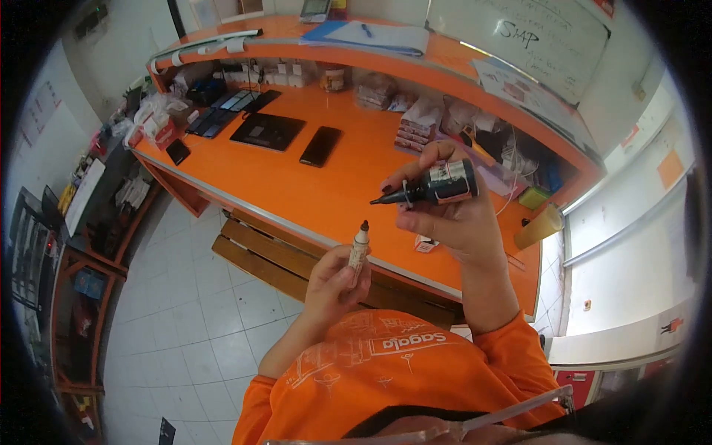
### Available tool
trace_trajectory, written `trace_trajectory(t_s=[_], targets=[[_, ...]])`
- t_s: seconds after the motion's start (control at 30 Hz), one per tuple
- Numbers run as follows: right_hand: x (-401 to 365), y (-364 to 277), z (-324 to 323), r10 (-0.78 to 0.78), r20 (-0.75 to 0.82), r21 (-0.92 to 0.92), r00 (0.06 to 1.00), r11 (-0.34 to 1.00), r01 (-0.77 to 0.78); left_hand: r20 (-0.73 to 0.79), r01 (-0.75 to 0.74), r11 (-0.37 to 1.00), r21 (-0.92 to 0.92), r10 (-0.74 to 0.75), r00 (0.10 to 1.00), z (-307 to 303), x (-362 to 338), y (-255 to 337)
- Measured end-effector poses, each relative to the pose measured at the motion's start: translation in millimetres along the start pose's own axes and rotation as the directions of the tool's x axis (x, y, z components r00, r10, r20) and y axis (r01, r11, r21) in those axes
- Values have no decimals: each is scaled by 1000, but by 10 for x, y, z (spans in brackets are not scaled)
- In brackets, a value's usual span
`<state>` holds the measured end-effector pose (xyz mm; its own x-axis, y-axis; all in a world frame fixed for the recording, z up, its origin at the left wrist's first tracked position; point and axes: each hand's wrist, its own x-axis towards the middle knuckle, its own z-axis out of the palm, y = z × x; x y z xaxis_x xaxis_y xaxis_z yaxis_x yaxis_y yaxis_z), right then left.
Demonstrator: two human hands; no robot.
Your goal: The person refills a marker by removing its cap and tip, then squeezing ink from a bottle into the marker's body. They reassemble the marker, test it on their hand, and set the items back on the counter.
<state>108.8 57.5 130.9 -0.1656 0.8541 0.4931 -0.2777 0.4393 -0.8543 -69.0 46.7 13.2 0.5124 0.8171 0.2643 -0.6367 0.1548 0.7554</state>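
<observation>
My left hand (pixel 334 285) is closed around a white marker (pixel 358 252), whose dark tip points up. My right hand (pixel 471 226) grips a dark ink bottle (pixel 449 182) with a pale label, held nearly level. The bottle's black pointed nozzle faces left, a little above the marker tip and apart from it. Both hands are at the near edge of an orange desk (pixel 356 174). Just below the right hand, a small white and red box (pixel 426 243) rests on the desk.
A black phone (pixel 321 146) and a dark flat device (pixel 268 131) lie on the desk. Stacked boxes (pixel 417 126) stand under the upper shelf. A rolled tan tube (pixel 539 227) is at the right end, and a wooden bench (pixel 267 252) sits below the front edge.
</observation>
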Motion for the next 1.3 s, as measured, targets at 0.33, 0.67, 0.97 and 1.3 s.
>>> trace_trajectory(t_s=[0.33,0.67,0.97,1.3], targets=[[-29,68,220,-83,-108,-101,991,992,72,70,111,964,-244,-97,993,50,-69,68],[-25,146,335,-125,-3,-249,992,961,120,122,220,945,-240,-195,973,131,-236,216],[-81,157,402,-170,-12,-264,985,951,161,149,218,939,-267,-184,972,115,-299,199],[-136,106,395,-179,48,-268,983,945,185,152,216,948,-234,-183,971,164,-318,224]])
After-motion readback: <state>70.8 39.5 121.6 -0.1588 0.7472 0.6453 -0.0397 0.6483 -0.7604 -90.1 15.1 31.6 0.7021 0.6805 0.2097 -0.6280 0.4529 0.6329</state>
